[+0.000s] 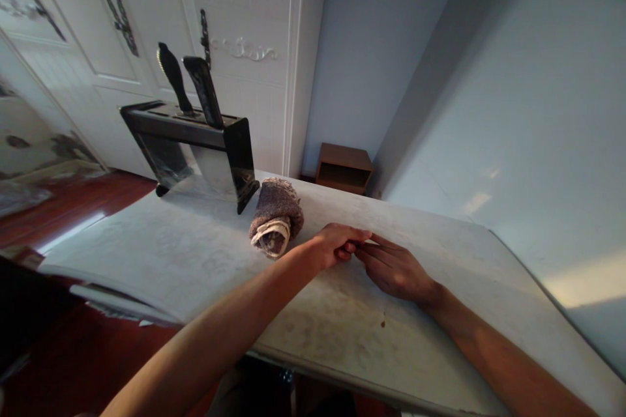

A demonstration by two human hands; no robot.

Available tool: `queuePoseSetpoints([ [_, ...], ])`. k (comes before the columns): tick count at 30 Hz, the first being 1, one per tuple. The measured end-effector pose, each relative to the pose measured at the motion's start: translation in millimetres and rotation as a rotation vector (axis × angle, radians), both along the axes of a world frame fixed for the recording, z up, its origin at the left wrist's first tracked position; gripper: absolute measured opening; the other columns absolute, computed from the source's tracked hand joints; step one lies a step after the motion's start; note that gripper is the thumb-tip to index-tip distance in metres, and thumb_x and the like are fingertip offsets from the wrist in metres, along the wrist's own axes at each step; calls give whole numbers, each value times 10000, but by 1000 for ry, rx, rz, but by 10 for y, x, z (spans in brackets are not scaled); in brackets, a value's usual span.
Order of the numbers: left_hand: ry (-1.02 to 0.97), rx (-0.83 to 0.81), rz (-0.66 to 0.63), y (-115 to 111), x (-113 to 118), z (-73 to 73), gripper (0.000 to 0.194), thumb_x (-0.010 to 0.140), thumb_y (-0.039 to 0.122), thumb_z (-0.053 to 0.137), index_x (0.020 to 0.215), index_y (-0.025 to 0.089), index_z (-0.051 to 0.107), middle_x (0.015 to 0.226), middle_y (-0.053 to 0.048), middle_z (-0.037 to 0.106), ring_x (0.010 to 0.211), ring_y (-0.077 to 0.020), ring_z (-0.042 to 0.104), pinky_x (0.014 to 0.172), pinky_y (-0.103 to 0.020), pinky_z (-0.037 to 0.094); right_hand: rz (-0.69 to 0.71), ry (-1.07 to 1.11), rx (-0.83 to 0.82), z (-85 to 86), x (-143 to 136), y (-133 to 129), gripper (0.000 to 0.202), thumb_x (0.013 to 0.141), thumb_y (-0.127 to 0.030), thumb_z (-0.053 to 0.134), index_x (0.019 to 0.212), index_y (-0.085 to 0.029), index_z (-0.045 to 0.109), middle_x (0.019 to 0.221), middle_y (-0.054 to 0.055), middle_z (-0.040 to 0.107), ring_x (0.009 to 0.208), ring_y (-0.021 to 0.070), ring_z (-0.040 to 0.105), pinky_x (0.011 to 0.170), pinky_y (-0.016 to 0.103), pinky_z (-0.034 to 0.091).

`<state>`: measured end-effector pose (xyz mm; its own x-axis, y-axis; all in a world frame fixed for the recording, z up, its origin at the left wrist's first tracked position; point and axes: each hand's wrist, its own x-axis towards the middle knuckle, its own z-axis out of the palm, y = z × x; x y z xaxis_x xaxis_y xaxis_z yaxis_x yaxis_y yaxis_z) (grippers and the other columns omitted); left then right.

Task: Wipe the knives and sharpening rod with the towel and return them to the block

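Observation:
Over the table, my left hand [338,242] and my right hand [397,272] meet at the fingertips. The left fingers are curled in, with the thumb side reaching across the tips of the right fingers. Whatever the left hand grips, if anything, is hidden where the hands touch. On the right hand the fingers are stretched out toward the left one, with a gap below the index finger. A rolled brown cloth [278,205] with a pale edge lies just left of my left hand, apart from it.
A black knife block [186,133] with clear sides holds two black-handled knives on the table's [337,332] far left. White cabinets [244,0] stand behind. A brown box-like shelf [345,156] sits beyond the far edge. The wall [548,143] borders the right side.

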<state>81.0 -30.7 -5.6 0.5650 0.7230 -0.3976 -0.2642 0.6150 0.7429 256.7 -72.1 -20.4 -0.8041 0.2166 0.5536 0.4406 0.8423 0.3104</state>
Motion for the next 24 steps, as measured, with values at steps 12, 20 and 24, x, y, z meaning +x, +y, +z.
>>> queuePoseSetpoints([
  [12, -25, -76, -90, 26, -64, -13, 134, 714, 125, 735, 686, 97, 606, 593, 33, 528, 406, -8, 377, 355, -131, 153, 37, 31, 23, 37, 71, -26, 297, 877, -56, 525, 1156, -118, 605, 984, 104, 750, 966, 194, 712, 1023, 412, 537],
  [20, -24, -124, -217, 64, -111, -20, 159, 691, 163, 785, 701, 103, 637, 647, 7, 595, 452, -27, 421, 363, -150, 188, 78, 80, 0, 94, 64, -53, 271, 885, -97, 520, 1134, -147, 616, 949, 79, 748, 946, 189, 714, 995, 370, 551],
  [24, -23, -138, -246, 72, -124, -15, 135, 729, 171, 762, 719, 98, 649, 652, 3, 604, 454, -27, 433, 346, -135, 204, 97, 100, 7, 103, 58, -64, 250, 881, -97, 525, 1104, -151, 622, 920, 76, 746, 922, 189, 716, 973, 356, 562],
])
